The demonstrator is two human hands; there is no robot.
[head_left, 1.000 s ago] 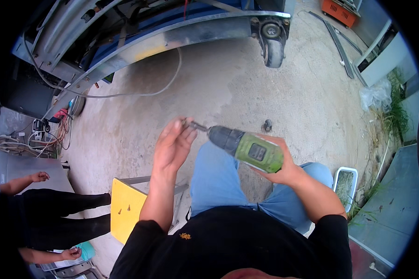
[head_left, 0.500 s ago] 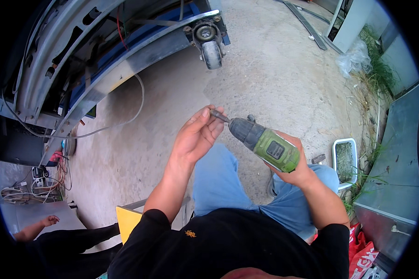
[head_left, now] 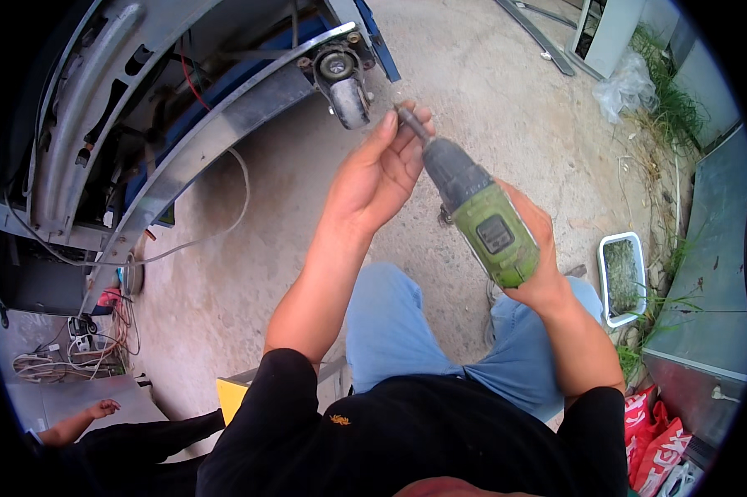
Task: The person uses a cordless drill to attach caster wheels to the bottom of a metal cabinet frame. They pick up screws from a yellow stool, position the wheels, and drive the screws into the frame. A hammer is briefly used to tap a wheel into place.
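Observation:
My right hand grips a green and black cordless drill, held up in front of me with its nose pointing up and to the left. My left hand is raised beside it, and its fingertips pinch the dark bit sticking out of the drill's chuck. Both arms come up from the lower edge over my blue jeans and black shirt.
A grey metal frame with a caster wheel stands on the concrete at upper left, cables trailing from it. A white tray lies by weeds at right. A yellow box and another person's hand are at lower left.
Both hands have lifted the drill higher and farther from my body. My left hand went from open beside the chuck to fingertips closed on the bit. The view has tilted toward the frame.

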